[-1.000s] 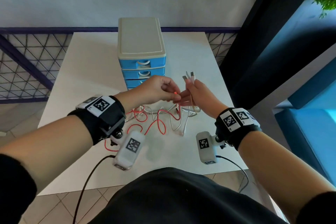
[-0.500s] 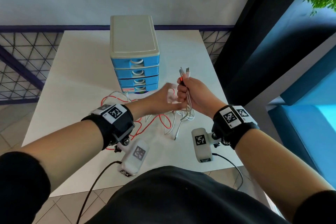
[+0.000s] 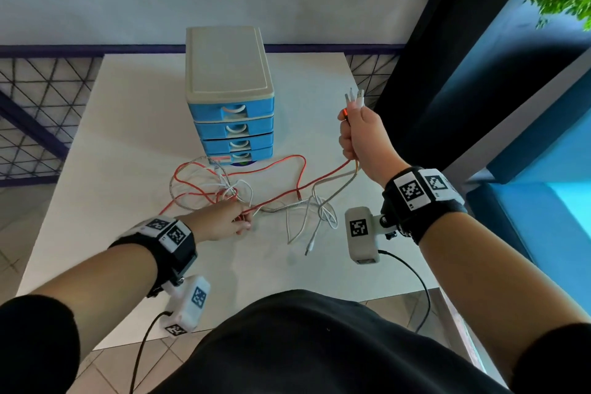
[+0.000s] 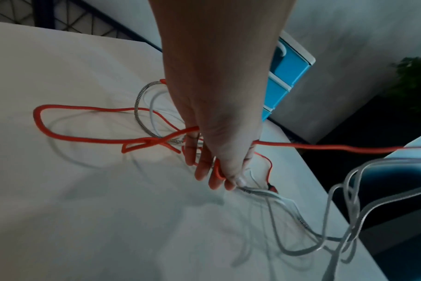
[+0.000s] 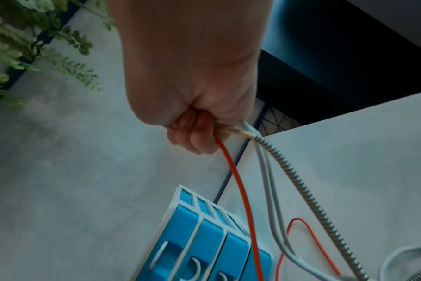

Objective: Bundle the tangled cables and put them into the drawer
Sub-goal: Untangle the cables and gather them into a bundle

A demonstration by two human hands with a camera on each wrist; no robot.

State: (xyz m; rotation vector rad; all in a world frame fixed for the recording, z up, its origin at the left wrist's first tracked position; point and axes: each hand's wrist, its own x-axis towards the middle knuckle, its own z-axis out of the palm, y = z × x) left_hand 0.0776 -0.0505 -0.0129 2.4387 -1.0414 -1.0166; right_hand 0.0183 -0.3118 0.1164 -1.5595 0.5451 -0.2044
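Orange, white and braided cables (image 3: 256, 198) lie tangled on the bench (image 3: 112, 137) before the closed drawer unit (image 3: 230, 99). The right hand (image 3: 359, 134) fists their gathered plug ends, raised; the left hand (image 3: 224, 221), below and across, pinches strands at the knot. Step: untangling. Next, probably drawing the strands straight for coiling.

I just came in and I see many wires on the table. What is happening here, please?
A person is sorting tangled cables on a white table. The right hand holds several cable ends together, raised beside the small blue drawer unit. The left hand reaches into the tangle, fingers among the red cable. All the drawers look closed; nothing is bundled yet.
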